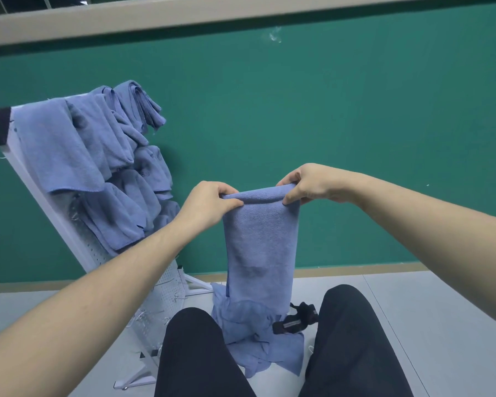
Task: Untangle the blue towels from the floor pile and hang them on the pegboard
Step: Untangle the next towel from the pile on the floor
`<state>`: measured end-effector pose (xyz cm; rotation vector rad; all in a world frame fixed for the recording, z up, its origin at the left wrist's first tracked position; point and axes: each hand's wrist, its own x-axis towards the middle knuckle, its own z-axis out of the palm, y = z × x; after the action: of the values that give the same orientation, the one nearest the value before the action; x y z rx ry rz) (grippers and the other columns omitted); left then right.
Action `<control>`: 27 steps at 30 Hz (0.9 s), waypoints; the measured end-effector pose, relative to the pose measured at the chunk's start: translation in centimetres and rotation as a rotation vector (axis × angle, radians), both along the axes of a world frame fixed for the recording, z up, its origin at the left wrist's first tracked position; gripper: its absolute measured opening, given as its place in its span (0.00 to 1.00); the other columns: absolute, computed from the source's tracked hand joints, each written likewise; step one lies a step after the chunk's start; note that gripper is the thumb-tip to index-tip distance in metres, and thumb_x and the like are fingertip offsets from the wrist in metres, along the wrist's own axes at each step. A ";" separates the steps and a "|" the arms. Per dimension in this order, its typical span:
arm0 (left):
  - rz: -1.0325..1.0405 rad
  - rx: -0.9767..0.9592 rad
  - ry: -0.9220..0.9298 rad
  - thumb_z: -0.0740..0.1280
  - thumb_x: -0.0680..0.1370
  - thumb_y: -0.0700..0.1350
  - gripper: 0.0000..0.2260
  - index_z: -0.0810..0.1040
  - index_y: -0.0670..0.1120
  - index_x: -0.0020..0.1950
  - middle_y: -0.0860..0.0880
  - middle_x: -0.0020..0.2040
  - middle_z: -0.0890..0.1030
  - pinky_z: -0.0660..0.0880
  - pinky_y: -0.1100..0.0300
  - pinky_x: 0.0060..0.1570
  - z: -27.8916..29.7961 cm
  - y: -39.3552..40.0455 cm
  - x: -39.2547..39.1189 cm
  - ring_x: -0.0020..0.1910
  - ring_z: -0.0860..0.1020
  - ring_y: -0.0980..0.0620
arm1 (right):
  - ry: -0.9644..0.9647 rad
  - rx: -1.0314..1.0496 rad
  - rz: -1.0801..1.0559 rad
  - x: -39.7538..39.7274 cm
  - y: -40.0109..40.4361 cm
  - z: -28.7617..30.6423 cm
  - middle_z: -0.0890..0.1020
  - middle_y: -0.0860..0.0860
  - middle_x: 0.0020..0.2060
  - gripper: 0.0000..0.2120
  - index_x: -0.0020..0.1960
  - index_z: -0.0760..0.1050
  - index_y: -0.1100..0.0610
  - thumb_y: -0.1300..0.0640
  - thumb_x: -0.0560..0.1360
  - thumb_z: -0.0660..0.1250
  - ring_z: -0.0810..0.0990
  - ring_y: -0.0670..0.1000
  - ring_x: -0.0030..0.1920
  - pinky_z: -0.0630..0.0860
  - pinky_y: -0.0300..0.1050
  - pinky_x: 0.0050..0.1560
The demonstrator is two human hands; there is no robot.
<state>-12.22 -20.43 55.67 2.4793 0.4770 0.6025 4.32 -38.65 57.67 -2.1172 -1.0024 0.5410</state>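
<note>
1. Towel (260, 242), one, blue, held up in the air. Both hands pinch its top edge; it hangs straight down, long axis vertical, and its lower end reaches the pile.
2. Left hand (205, 204), one. Fingers and thumb are curled onto the towel's upper left corner, gripping it.
3. Right hand (309, 183), one. It pinches the towel's upper right corner, thumb in front, fingers behind. The two hands are near each other, and the edge between them is short and slightly rolled.
4. Pegboard (166, 290), one, white, perforated, leaning on a stand. It stands left of the towel, and its lower part lies just beside the left forearm. The left hand is the nearer one; my judgement is that the coming move carries the towel leftward and up to a free peg.
5. Hung towels (98, 156), blue, covering the pegboard's upper part. They overlap, so the count is uncertain: roughly six or more.
6. Pile (258, 339), one heap on the floor below the towel, between the person's knees. The number of towels in it cannot be told.
7. Black object (295, 320), one, with a strap, lying at the pile's right edge. What it is cannot be told.
8. Wire hooks, several, bare on the pegboard's lower part, below the hung towels.
</note>
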 end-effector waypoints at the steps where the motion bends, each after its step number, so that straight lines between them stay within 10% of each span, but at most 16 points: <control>1: -0.011 -0.003 -0.010 0.74 0.76 0.46 0.01 0.85 0.50 0.46 0.54 0.38 0.81 0.69 0.66 0.34 0.0 0.1 0.1 0.35 0.74 0.57 | -0.011 -0.002 -0.013 0.1 0.0 0.0 0.87 0.52 0.50 0.10 0.52 0.84 0.54 0.62 0.71 0.75 0.85 0.53 0.54 0.81 0.50 0.60; 5: -0.072 0.001 -0.065 0.71 0.77 0.44 0.10 0.79 0.46 0.35 0.54 0.29 0.71 0.61 0.64 0.29 -0.4 0.4 0.3 0.28 0.63 0.56 | -0.052 0.051 -0.077 0.1 -0.4 0.1 0.86 0.50 0.50 0.06 0.49 0.84 0.54 0.57 0.72 0.75 0.83 0.51 0.56 0.81 0.48 0.58; 14: -0.112 -0.643 -0.332 0.73 0.75 0.49 0.06 0.82 0.50 0.50 0.53 0.46 0.83 0.75 0.55 0.49 -1.5 0.6 0.3 0.45 0.78 0.53 | 0.233 0.414 -0.033 -0.8 -0.1 -1.3 0.85 0.45 0.54 0.06 0.55 0.79 0.50 0.53 0.80 0.66 0.82 0.45 0.56 0.76 0.52 0.63; 21: 0.048 -0.688 -0.551 0.65 0.82 0.47 0.02 0.76 0.50 0.50 0.55 0.47 0.80 0.74 0.63 0.47 -2.5 -2.0 1.2 0.42 0.77 0.61 | -0.114 0.458 -0.272 -3.6 1.9 -3.0 0.79 0.50 0.48 0.14 0.54 0.71 0.56 0.47 0.84 0.54 0.76 0.51 0.49 0.70 0.43 0.47; 27: 0.089 -0.804 -0.525 0.72 0.78 0.48 0.06 0.78 0.48 0.49 0.55 0.43 0.83 0.78 0.64 0.40 -2.7 -2.6 0.9 0.39 0.80 0.60 | 0.046 0.477 -0.223 -4.0 1.9 -3.6 0.83 0.45 0.48 0.22 0.54 0.75 0.53 0.39 0.70 0.75 0.82 0.44 0.47 0.79 0.44 0.50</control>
<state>-11.37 -23.02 52.94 1.4817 0.4909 0.8552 0.36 -36.71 54.06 -1.7483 -0.7640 0.2106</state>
